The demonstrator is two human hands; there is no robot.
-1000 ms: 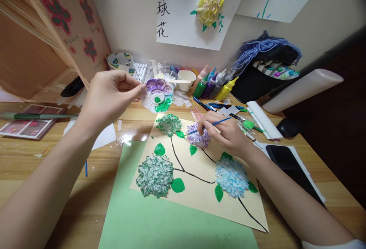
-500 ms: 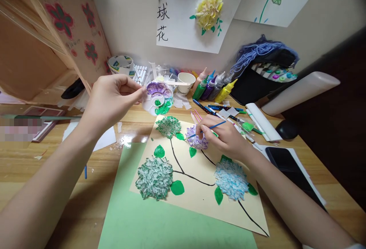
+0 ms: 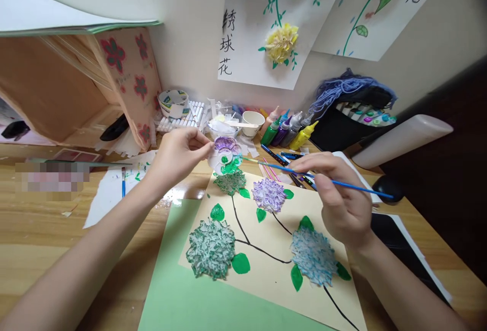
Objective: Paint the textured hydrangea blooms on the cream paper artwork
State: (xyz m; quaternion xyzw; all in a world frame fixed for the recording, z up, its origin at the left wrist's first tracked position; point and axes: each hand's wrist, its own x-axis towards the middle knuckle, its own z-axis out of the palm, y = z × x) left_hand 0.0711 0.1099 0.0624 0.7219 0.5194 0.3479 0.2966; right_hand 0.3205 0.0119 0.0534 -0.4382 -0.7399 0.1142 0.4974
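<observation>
Two hands in play over one cream sheet [image 3: 266,280], which lies at an angle on one green sheet [image 3: 205,305]; the left hand [image 3: 186,151] is up at the cream sheet's far left corner, thumb and fingers pinched narrow on the rim of one flower-shaped palette [image 3: 215,162], held up so that it hides part of that corner; purple paint in its upper wells, green smeared across the lower ones. Over at the cream sheet's right edge, the right hand [image 3: 348,204] has one slim blue brush [image 3: 361,188], fingers lightly closed around the handle; the tip points left across the sheet's far edge to the palette's right side, and whether it touches, I cannot tell.

On the cream sheet itself, four ruffled flower heads: two green ones [image 3: 211,250] on the left, one purple [image 3: 268,195] near the far edge, one pale blue [image 3: 314,255] on the right; eight green leaves [image 3: 241,263] I can count plainly, with black stem lines between.

Beyond the cream sheet's far edge stand one paper cup [image 3: 253,124], one roll of tape [image 3: 173,104] and at least five paint bottles [image 3: 282,132], overlapping; left of the sheet, a second blue brush [image 3: 124,181] lies on one torn white paper [image 3: 104,194]; above and beyond it, two pictures [image 3: 247,62] hang on the wall, three ruffled blooms showing between them.
</observation>
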